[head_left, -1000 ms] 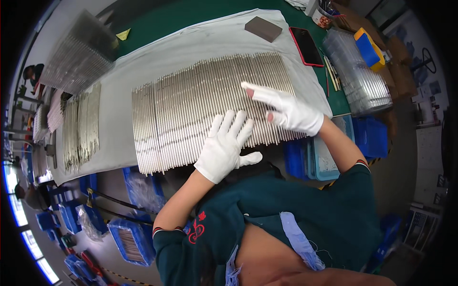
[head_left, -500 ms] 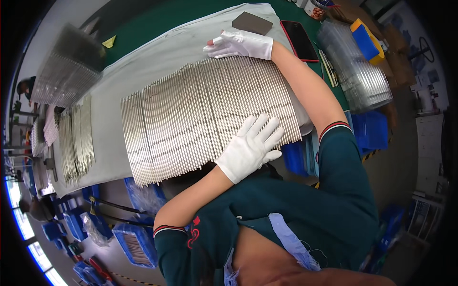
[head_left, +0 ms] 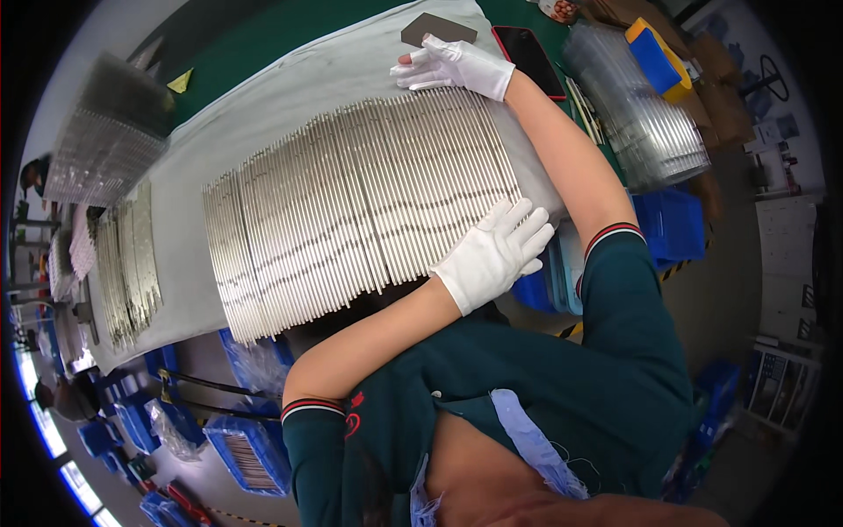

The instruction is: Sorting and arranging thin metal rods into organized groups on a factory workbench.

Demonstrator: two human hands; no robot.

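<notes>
Step in hand, my read: both hands at opposite ends of the silvery metal rods (head_left: pixel 351 211), squaring up or steadying the row at its right side. Rods lie side by side in one wide sheet on the pale cloth (head_left: pixel 206 145), long axis running from the person's side to the far side; solid or hollow, can't tell. Far ends make an uneven curve, near ends are ragged too. Left hand (head_left: pixel 493 256), white glove, back up, fingers spread and loose, grasping nothing visible; fingers lie over or right at the near ends of the right-most rods, pressure can't be told. Right hand (head_left: pixel 458 66), also gloved but with bare tips showing, has fingers stretched leftward along the far ends of the right-hand rods; no rod seen pinched, contact underneath hidden. So the row sits between the two hands and spreads well out to their left. Grey-brown block (head_left: pixel 438 29) is just beyond the right hand, touching or not unclear; red-edged phone (head_left: pixel 529 61) near the right wrist. Next move, I'd say, calls for light, even pressure from both ends, fingers flat, so rods don't roll or ride over each other.
</notes>
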